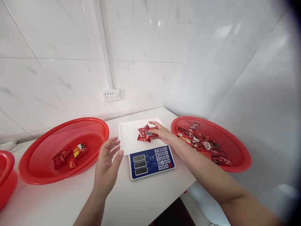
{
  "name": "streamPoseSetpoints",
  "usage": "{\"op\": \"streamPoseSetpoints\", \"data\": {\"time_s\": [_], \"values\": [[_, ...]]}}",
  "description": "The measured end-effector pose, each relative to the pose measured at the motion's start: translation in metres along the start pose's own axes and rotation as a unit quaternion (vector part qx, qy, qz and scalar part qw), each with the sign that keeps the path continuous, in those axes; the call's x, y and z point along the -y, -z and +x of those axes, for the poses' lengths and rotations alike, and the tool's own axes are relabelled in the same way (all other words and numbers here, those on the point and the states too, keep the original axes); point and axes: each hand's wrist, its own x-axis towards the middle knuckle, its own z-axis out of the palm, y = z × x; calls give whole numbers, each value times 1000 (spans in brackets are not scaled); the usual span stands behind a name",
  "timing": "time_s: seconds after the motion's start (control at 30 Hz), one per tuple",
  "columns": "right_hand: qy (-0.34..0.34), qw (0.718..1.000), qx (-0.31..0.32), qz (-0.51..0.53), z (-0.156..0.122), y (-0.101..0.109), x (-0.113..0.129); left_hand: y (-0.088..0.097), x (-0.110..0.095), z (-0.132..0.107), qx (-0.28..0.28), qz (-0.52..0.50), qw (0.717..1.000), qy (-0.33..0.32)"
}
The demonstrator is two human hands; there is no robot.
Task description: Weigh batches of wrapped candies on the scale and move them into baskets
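Note:
A white counting scale with a blue keypad panel (151,161) stands on the table, its white pan (128,133) behind the panel. Several red snack packets (145,133) lie in a small pile on the pan. Reaching in from the right, my right hand (161,131) is at the pile's right side, fingers apart and curved around its edge; its fingertips partly cover the packets, so firm contact is hard to judge. My left hand (108,161) hovers left of the scale, palm turned inward, fingers loosely spread and holding nothing.
At the left, a red plastic basket (33,160) holds a few red and yellow packets (80,150). Another red basket (244,157) at the right holds many packets (204,144). A third red basket (7,175) is cut off at the left edge. A socket (111,95) is on the tiled wall.

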Motion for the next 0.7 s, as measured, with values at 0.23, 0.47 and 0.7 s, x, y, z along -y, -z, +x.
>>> {"op": "streamPoseSetpoints", "data": {"time_s": [0.23, 0.47, 0.7], "values": [[28, 998, -58, 23, -3, 8, 0, 3, 1, 2, -7, -4, 1000, -7], [33, 995, -92, 5, -4, 20, -7, 3, 1, 2, -15, -4, 1000, -11], [96, 945, -124, -286, -3, 35, -17, 7, 1, 4, -34, -6, 999, -33]]}}
